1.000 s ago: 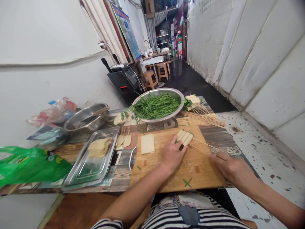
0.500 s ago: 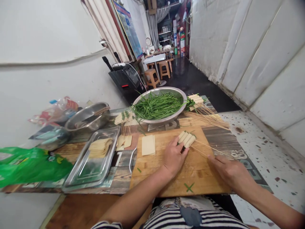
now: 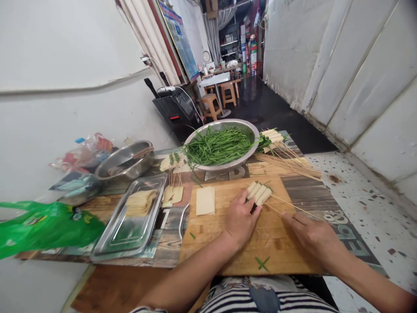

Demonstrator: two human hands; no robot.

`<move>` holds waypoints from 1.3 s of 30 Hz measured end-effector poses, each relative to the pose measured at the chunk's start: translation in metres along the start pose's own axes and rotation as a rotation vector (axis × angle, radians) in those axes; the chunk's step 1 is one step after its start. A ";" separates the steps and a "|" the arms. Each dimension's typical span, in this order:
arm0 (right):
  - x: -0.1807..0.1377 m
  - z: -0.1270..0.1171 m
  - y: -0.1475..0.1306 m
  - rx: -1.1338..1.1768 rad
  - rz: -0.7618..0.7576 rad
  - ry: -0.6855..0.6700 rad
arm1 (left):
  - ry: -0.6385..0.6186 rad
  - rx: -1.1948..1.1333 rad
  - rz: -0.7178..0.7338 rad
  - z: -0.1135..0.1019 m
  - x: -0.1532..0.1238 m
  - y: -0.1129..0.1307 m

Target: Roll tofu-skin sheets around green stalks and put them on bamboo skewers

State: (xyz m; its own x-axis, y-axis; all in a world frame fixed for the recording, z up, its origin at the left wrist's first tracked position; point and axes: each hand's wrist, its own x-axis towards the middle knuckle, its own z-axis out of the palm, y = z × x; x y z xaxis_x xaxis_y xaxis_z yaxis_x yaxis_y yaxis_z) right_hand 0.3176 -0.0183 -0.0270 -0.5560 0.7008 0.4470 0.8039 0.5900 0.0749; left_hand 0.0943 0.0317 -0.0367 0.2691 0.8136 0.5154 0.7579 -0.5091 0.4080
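Note:
On a wooden cutting board [image 3: 228, 243] my left hand [image 3: 240, 217] presses its fingers down on a row of pale tofu-skin rolls [image 3: 259, 192] filled with green chives. My right hand [image 3: 311, 234] pinches the near ends of thin bamboo skewers [image 3: 289, 204] that run into the rolls. A small stack of flat tofu-skin sheets [image 3: 205, 200] lies on the board to the left of my left hand.
A big steel bowl of chives [image 3: 221, 148] stands behind the board, with finished skewers [image 3: 273, 138] and loose sticks [image 3: 293, 167] to its right. At left are a steel tray of tofu sheets [image 3: 130, 219], an empty steel bowl [image 3: 125, 163] and a green bag [image 3: 45, 226].
Both hands stay on the rolls and skewers; my right hand has edged slightly towards the rolls. The view has shifted a little, so everything sits lower and further right.

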 end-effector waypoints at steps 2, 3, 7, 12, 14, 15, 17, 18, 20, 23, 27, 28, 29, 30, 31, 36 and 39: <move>0.000 0.003 0.000 0.021 -0.007 0.014 | -0.001 -0.006 0.000 0.000 0.000 0.000; 0.001 0.004 0.000 0.031 -0.010 0.026 | -0.004 -0.009 -0.003 0.000 0.000 0.000; 0.004 0.006 -0.002 0.032 -0.014 0.065 | -0.006 -0.005 -0.009 0.000 -0.001 0.000; 0.008 0.005 -0.004 0.029 -0.029 0.072 | -0.005 -0.009 -0.004 0.000 0.000 0.001; 0.009 0.004 -0.004 0.035 -0.036 0.063 | -0.012 -0.008 -0.007 -0.001 0.000 0.002; 0.010 0.004 -0.004 0.035 -0.040 0.059 | -0.014 -0.007 -0.008 -0.002 0.001 0.002; 0.012 0.003 -0.005 0.038 -0.046 0.054 | -0.017 -0.010 -0.010 -0.003 0.001 0.003; 0.013 0.003 -0.005 0.041 -0.047 0.052 | -0.021 -0.014 -0.010 -0.003 0.001 0.003; 0.015 0.002 -0.005 0.046 -0.044 0.041 | -0.029 -0.025 -0.013 -0.002 0.001 0.003; 0.014 0.005 -0.005 0.052 -0.040 0.009 | -0.027 -0.030 -0.011 -0.001 0.000 0.002; 0.013 0.010 -0.003 0.087 -0.026 -0.023 | -0.015 -0.013 -0.006 0.000 0.000 0.002; 0.013 0.012 -0.003 0.093 -0.025 -0.031 | -0.013 -0.010 -0.007 0.000 0.000 0.002; 0.013 0.013 -0.003 0.096 -0.025 -0.033 | -0.012 -0.007 -0.008 -0.001 0.000 0.002; 0.014 0.015 -0.003 0.101 -0.027 -0.032 | -0.011 -0.006 -0.008 -0.001 0.000 0.002; 0.014 0.016 -0.003 0.107 -0.028 -0.028 | -0.009 -0.005 -0.007 -0.001 0.000 0.003; 0.019 0.016 -0.005 0.128 -0.028 0.027 | -0.005 -0.018 -0.003 0.000 0.000 0.002; 0.023 0.014 -0.006 0.144 -0.025 0.033 | -0.027 -0.021 -0.011 0.000 0.000 0.002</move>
State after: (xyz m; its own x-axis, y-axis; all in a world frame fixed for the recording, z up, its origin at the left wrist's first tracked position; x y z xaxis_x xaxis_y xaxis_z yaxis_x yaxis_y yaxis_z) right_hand 0.2974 0.0000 -0.0298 -0.5663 0.6727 0.4762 0.7500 0.6602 -0.0408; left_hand 0.0952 0.0306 -0.0358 0.2771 0.8260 0.4909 0.7484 -0.5060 0.4288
